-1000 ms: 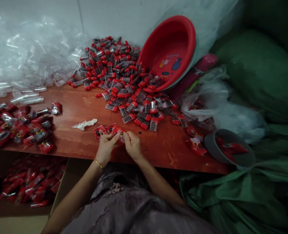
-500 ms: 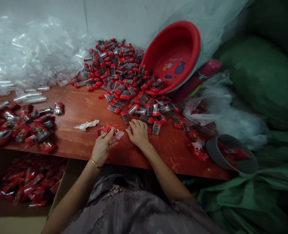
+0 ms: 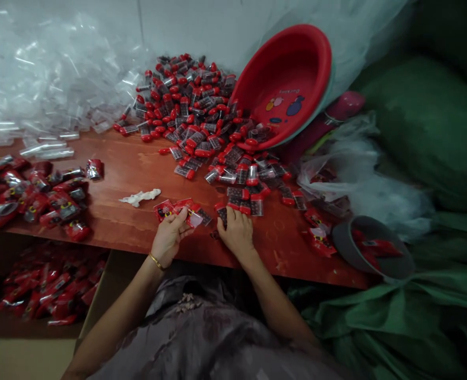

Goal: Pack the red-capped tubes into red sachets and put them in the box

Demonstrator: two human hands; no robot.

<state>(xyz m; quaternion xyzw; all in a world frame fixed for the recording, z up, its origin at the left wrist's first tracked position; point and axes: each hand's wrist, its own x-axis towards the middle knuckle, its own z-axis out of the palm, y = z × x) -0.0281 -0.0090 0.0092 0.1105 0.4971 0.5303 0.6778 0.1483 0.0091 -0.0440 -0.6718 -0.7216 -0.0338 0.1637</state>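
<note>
L hand (image 3: 170,236) at the near table (image 3: 130,169) edge, fingers pinched on red sachets (image 3: 178,210) fanned just beyond it. R hand (image 3: 237,232) beside it, fingers curled onto a red-capped vial (image 3: 222,214), touching; grip unclear. More vials (image 3: 201,116) heaped farther back, spilling from tipped red basin (image 3: 286,87). Packed sachets (image 3: 31,192) piled far L.

Red basin (image 3: 292,79) leans against wall; grey cup (image 3: 371,253) nearby.
</note>
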